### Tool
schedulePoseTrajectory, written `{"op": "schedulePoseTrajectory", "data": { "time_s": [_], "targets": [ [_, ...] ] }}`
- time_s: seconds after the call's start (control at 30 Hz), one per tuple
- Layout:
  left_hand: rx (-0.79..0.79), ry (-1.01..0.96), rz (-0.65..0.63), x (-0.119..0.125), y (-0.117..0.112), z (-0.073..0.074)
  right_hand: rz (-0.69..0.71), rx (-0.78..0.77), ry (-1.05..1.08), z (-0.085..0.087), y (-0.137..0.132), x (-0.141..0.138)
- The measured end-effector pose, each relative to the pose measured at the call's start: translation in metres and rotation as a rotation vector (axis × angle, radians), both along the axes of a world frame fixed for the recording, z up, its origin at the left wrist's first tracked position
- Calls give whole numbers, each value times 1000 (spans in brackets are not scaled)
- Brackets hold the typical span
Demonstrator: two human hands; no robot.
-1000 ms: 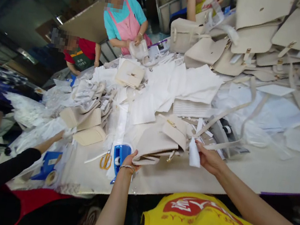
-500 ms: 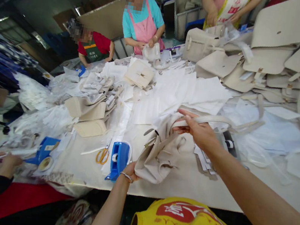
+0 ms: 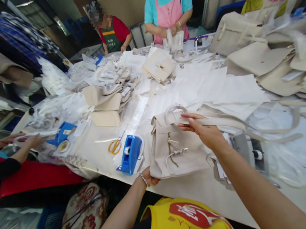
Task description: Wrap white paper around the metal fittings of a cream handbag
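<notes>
A beige handbag (image 3: 185, 145) is held tilted over the near edge of the table, its front panel with a zip and a small buckled strap turned up toward me. My left hand (image 3: 151, 177) is closed on the bag's lower left corner, its fingers partly hidden underneath. At the top of the bag, my right hand (image 3: 203, 131) grips the long beige strap (image 3: 227, 124), which trails off to the right. Left of the bag stands a blue tape dispenser (image 3: 131, 156), with orange-handled scissors (image 3: 115, 146) beside it.
Stacked beige bags (image 3: 278, 65) fill the back right. White sheets (image 3: 204, 86) cover the middle, and folded beige bag pieces (image 3: 106, 103) lie left. A grey tape dispenser (image 3: 249, 152) sits behind my right wrist. Co-workers stand across the table; another person's hands (image 3: 23, 143) work at left.
The bag has turned from a crumpled, sideways pose so its front panel now shows and spreads out. Both hands keep their hold. The view has shifted, so surroundings appear farther right.
</notes>
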State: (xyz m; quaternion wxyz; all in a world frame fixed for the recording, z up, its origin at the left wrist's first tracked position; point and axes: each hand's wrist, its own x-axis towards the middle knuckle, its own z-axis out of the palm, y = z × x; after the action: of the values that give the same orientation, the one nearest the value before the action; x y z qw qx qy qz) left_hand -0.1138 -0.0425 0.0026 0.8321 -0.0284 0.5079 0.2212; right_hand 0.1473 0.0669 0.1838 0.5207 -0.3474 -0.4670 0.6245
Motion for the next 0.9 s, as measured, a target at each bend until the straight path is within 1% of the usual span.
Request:
{"op": "schedulePoseTrajectory", "data": {
  "time_s": [0.07, 0.1, 0.13, 0.17, 0.2, 0.27, 0.3, 0.33, 0.4, 0.47, 0.5, 0.53, 0.6, 0.67, 0.7, 0.73, 0.8, 0.87, 0.9],
  "targets": [
    [-46, -4, -17, 1, 3, -4, -29, -16, -14, -16, 2, -1],
    [-44, 5, 1, 2, 7, -4, -46, -27, -23, -24, 4, -1],
    [-25, 42, 55, 3, 12, -4, -60, -41, -33, -33, 6, -2],
    [13, 101, 143, 3, 19, -3, -66, -61, -41, -42, 8, -3],
    [70, 178, 259, 2, 26, 1, -70, -88, -43, -52, 11, -5],
    [214, 314, 472, 0, 41, 11, -77, -158, -15, -72, 18, -9],
    [276, 348, 518, -1, 49, 17, -83, -198, 10, -82, 21, -12],
    [316, 353, 504, -2, 55, 23, -86, -237, 32, -92, 24, -15],
    [362, 372, 393, -1, 65, 32, -83, -289, 42, -110, 30, -19],
    [402, 455, 297, 3, 69, 36, -55, -318, -47, -124, 33, -18],
    [426, 506, 275, 5, 69, 35, -36, -332, -152, -130, 34, -14],
    [450, 547, 263, 7, 68, 34, -18, -336, -299, -135, 33, -8],
    [449, 598, 250, 9, 64, 31, 9, -288, -681, -143, 26, 9],
    [373, 605, 230, 9, 62, 31, -8, -198, -1040, -151, 13, 28],
    [318, 617, 220, 9, 63, 32, -30, -169, -1164, -154, 4, 36],
    [272, 638, 208, 9, 64, 34, -48, -168, -1242, -158, -5, 42],
    [244, 712, 156, 13, 71, 39, -68, -231, -1276, -162, -22, 47],
    [299, 818, 102, 22, 76, 44, -91, -286, -1205, -163, -37, 44],
    [341, 853, 84, 27, 77, 47, -114, -290, -1160, -162, -42, 41]
  ]
}}
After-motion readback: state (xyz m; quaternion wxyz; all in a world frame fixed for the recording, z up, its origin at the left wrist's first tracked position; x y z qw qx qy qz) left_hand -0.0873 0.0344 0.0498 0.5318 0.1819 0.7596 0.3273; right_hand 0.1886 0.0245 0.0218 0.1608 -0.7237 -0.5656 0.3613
